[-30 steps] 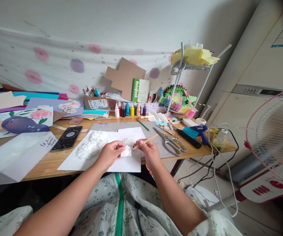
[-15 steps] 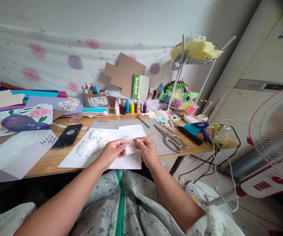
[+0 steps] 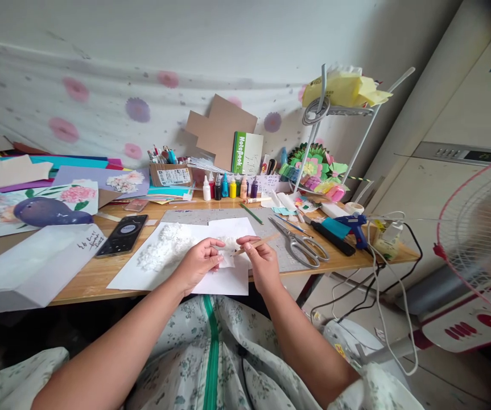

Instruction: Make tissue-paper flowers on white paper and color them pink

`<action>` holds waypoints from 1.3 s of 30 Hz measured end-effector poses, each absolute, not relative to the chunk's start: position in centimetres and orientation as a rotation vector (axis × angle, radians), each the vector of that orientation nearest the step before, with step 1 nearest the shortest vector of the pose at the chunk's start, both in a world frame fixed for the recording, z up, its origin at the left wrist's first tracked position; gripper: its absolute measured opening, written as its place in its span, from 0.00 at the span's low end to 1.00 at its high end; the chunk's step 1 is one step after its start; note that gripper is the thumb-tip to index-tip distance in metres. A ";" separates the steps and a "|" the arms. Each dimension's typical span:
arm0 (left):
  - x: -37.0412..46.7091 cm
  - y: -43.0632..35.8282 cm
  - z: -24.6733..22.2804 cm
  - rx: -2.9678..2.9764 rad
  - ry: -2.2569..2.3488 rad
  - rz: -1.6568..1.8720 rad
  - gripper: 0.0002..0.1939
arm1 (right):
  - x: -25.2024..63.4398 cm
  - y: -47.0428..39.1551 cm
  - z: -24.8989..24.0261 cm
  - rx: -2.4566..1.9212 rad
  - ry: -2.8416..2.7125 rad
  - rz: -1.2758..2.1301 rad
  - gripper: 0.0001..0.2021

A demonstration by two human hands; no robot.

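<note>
My right hand (image 3: 263, 263) pinches a thin wooden stick (image 3: 259, 244), its tip over a small white paper piece (image 3: 227, 259). Just left of that piece is my left hand (image 3: 200, 263), fingers curled and thumb apart from the index finger, with nothing plainly held. White sheets (image 3: 136, 278) lie beneath both hands. On them, a heap of fluffy white bits (image 3: 164, 247) sits left of my left hand, and a smaller white clump (image 3: 225, 242) shows between my hands.
Scissors (image 3: 302, 247), a blue glue gun (image 3: 356, 228) and a green pencil (image 3: 250, 213) lie right and beyond. Paint bottles (image 3: 232, 188) stand behind. A phone (image 3: 122, 234) and white box (image 3: 32, 265) are left; a fan (image 3: 479, 228) stands far right.
My left thumb and index finger have parted, and my left hand has drawn slightly away from the paper piece. The whole view has shifted slightly.
</note>
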State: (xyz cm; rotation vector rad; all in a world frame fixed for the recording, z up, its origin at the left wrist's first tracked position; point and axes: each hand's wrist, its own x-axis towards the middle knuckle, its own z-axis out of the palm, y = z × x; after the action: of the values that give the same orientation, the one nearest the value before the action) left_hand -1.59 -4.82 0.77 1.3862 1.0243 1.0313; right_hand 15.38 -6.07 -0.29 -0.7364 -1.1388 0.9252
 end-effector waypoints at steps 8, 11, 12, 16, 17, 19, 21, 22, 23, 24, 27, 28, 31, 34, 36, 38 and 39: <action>-1.3 -4.9 0.6 1.398 1.014 1.073 0.19 | 14.4 -6.2 -0.6 -0.821 -1.255 1.015 0.13; -1.2 -5.0 0.7 1.384 1.024 1.086 0.19 | 14.2 -6.1 -0.8 -0.849 -1.247 1.034 0.14; -1.1 -5.0 0.7 1.381 1.034 1.091 0.18 | 14.2 -6.0 -0.8 -0.862 -1.230 1.040 0.14; -1.1 -5.0 0.6 1.369 1.088 1.096 0.15 | 14.8 -5.5 -0.9 -0.921 -1.129 1.052 0.15; -1.1 -5.0 0.6 1.365 1.108 1.100 0.14 | 15.1 -5.2 -0.9 -0.946 -1.109 1.037 0.16; -1.0 -5.0 0.6 1.362 1.151 1.105 0.12 | 15.7 -4.7 -1.0 -1.006 -1.094 0.994 0.16; -0.9 -5.1 0.8 1.371 1.188 1.103 0.10 | 16.2 -4.0 -1.1 -1.057 -1.107 0.952 0.16; -0.9 -5.1 0.9 1.380 1.200 1.099 0.09 | 16.4 -3.7 -1.1 -1.072 -1.121 0.937 0.16; -0.8 -5.2 1.0 1.389 1.210 1.093 0.08 | 16.5 -3.4 -1.2 -1.083 -1.137 0.921 0.15; -0.8 -5.3 1.1 1.398 1.219 1.088 0.08 | 16.5 -3.1 -1.3 -1.096 -1.156 0.901 0.15; -0.7 -5.5 1.3 1.427 1.244 1.080 0.07 | 16.4 -2.6 -1.5 -1.132 -1.234 0.829 0.13; -0.7 -5.6 1.3 1.437 1.252 1.079 0.07 | 16.3 -2.5 -1.6 -1.143 -1.263 0.800 0.12; -0.8 -5.7 1.1 1.469 1.273 1.076 0.07 | 16.2 -2.5 -1.6 -1.169 -1.347 0.698 0.10; -0.8 -5.7 0.9 1.490 1.290 1.070 0.08 | 16.1 -2.7 -1.6 -1.166 -1.428 0.596 0.08; -0.8 -5.6 0.8 1.500 1.296 1.067 0.08 | 16.0 -2.9 -1.5 -1.149 -1.478 0.549 0.07; -0.8 -5.6 0.8 1.510 1.296 1.064 0.08 | 16.0 -2.9 -1.4 -1.135 -1.513 0.519 0.08; -0.7 -5.6 0.9 1.515 1.297 1.063 0.08 | 16.0 -2.8 -1.4 -1.133 -1.524 0.509 0.08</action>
State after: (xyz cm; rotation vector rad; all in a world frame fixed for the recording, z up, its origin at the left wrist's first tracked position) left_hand -0.75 -5.59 0.86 1.5154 1.2968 1.0632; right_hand 15.96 -2.85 -1.40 -1.1330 -1.5242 0.5093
